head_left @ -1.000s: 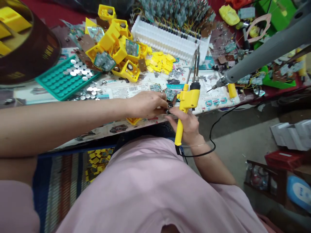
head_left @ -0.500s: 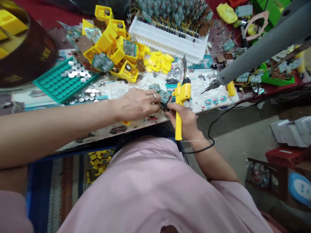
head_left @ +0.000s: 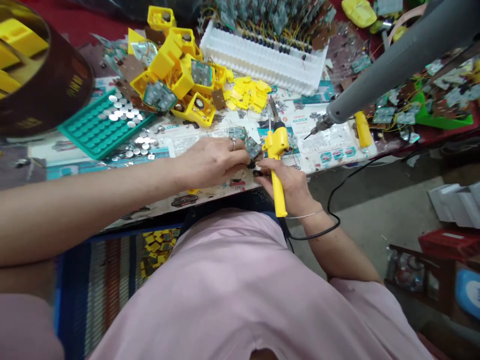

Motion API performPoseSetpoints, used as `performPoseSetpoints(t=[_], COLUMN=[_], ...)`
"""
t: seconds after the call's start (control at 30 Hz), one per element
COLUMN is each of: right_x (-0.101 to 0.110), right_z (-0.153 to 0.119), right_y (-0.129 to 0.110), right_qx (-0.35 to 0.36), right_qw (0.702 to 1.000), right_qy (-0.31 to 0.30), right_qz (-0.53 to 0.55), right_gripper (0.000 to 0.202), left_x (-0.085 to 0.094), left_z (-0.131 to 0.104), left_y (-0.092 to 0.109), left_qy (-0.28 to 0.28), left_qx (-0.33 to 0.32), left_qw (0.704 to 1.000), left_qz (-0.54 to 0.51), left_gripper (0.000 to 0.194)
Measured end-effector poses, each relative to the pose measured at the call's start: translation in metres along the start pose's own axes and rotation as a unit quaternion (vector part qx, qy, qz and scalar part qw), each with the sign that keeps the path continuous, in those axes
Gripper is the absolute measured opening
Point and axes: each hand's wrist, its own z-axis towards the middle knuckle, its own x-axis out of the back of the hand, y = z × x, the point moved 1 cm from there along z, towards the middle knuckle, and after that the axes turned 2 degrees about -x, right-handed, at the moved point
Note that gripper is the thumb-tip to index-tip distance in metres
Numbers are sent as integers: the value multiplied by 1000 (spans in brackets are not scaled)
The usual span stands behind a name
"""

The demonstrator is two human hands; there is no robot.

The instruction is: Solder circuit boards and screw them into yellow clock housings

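A yellow soldering gun [head_left: 278, 142] rests across my right hand [head_left: 294, 186], its tip pointing away from me and its handle lying between thumb and fingers. The same hand's fingertips pinch a small round black part [head_left: 257, 173]. My left hand [head_left: 213, 162], with a ring on one finger, is closed just to the left. Its fingertips meet at a small dark piece [head_left: 251, 164], too small to name. Right beyond the fingertips lies a small circuit board [head_left: 253, 147], with another green board [head_left: 237, 132] behind it.
Yellow housings [head_left: 180, 75] are heaped behind a teal tray [head_left: 105, 125] with silver discs. A white foam rack [head_left: 262, 62] holds wired boards. From the right, a grey electric screwdriver [head_left: 360, 85] reaches over the table. A brown tub [head_left: 71, 100] stands left. The black cord [head_left: 333, 210] hangs off the edge.
The soldering gun has tilted, its tip swinging left. My fingertips have drawn slightly apart, and the round black part now shows more plainly in my right fingers. The view has shifted a little.
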Motion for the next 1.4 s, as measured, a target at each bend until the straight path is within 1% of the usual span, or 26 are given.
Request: performPoseSetpoints(t=[0.17,0.23,0.33,0.4,0.47,0.53,0.63,0.7,0.77,0.83,0.9,0.97,1.0,1.07,1.1,1.17,1.2,1.27,1.33,1.4], right_x=[-2,-3,-4,-6,-9,-12,-16,-17,-19,-20,-20,-19,-18,-18,-18,-20,-20,-20,-17,-11], right_z=[-2,-1,1,4,6,7,9,10,12,14,16,17,18,19,19,20,20,20,20,19], right_y=[-1,-1,-2,-2,-2,-1,-1,0,0,1,2,2,3,3,3,4,4,4,4,4], right_qx=[-4,-5,15,33,34,20,15,13,1,-12,-20,-26,-28,-31,-34,-40,-43,-43,-39,-34], right_qw=[999,997,991,989,990,992,988,986,987,990,994,996,997,997,997,997,997,998,999,999], right_qy=[31,50,92,108,98,79,79,85,76,61,48,38,32,20,15,15,16,18,15,9], right_qz=[-39,-63,-97,-100,-93,-100,-130,-144,-142,-124,-100,-80,-71,-62,-62,-67,-65,-47,-20,-5], right_gripper=[20,20,20,20,21,21,23,24,24,25,26,27,27,30,31,31,30,28,26,28], left_x=[2,3,4,5,6,4,-2,-6,-7,-1,10,21,26,33,34,32,29,20,10,1], left_z=[12,16,22,25,26,26,24,23,23,21,16,5,-1,-14,-19,-22,-21,-14,-5,2], left_y=[8,8,6,5,5,5,1,-2,-5,-8,-15,-23,-27,-31,-30,-20,-12,5,19,26], left_qy=[-47,-54,-70,-91,-105,-108,-80,-40,-2,23,33,22,11,-29,-40,-42,-34,-20,-19,-22], left_qx=[-46,-43,-10,23,55,81,126,162,194,227,263,288,293,291,287,258,233,162,104,78], left_qw=[997,996,994,992,990,989,989,983,973,961,950,947,949,956,957,963,969,985,993,995], left_qz=[27,48,79,83,75,53,-15,-74,-123,-154,-165,-144,-114,-23,22,69,69,52,51,62], left_gripper=[23,23,25,25,26,27,26,27,26,24,22,23,25,30,31,32,30,27,25,25])
